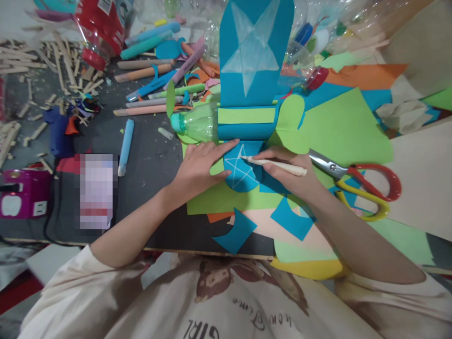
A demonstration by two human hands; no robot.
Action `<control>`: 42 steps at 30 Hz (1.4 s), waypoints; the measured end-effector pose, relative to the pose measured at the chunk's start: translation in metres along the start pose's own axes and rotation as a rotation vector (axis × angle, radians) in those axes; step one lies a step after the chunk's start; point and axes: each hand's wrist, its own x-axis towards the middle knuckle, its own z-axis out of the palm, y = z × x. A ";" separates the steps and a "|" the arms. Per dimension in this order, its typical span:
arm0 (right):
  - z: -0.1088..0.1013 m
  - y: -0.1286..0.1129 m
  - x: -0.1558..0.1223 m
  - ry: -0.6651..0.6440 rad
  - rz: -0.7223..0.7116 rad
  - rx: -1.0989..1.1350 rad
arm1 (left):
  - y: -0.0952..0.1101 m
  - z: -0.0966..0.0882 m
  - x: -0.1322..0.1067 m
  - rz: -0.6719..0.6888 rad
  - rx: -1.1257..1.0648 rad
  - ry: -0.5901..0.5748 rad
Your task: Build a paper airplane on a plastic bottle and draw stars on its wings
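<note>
A plastic bottle (202,123) with a teal cap lies on its side, its body wrapped in blue paper with a pale green strip (247,115). A blue paper flap with a white-filled star (247,49) extends away from me. Toward me, the opposite blue flap (251,181) carries a star drawn in white outline. My left hand (201,165) rests flat with fingers spread, index finger and thumb on this near flap. In my right hand (291,170) is a white marker pen (282,165), gripped between thumb and fingers, its tip at the star's upper part.
Red-and-yellow-handled scissors (334,168) lie right of my hand. Green paper (346,127) and blue scraps (235,233) surround the work. Left are a phone (97,190), a light-blue marker (126,147), a blue glue gun (58,129), wooden stick pieces (67,61) and a red bottle (100,30).
</note>
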 end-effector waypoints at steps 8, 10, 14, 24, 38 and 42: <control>0.000 0.000 0.000 0.018 -0.023 -0.024 | -0.001 0.000 0.001 -0.008 -0.012 -0.012; 0.000 0.000 0.000 0.024 -0.015 -0.025 | -0.001 0.000 0.001 -0.008 -0.016 -0.014; 0.001 0.003 -0.001 0.014 -0.019 -0.015 | -0.001 0.000 0.000 -0.016 -0.021 -0.018; 0.002 0.003 0.000 0.031 -0.015 0.015 | -0.002 0.002 0.001 -0.003 -0.018 -0.011; 0.006 0.007 -0.001 0.134 -0.007 0.027 | -0.001 0.001 0.001 -0.013 -0.017 -0.004; 0.004 0.004 -0.001 0.065 -0.013 0.011 | -0.001 0.001 0.001 -0.024 -0.014 -0.018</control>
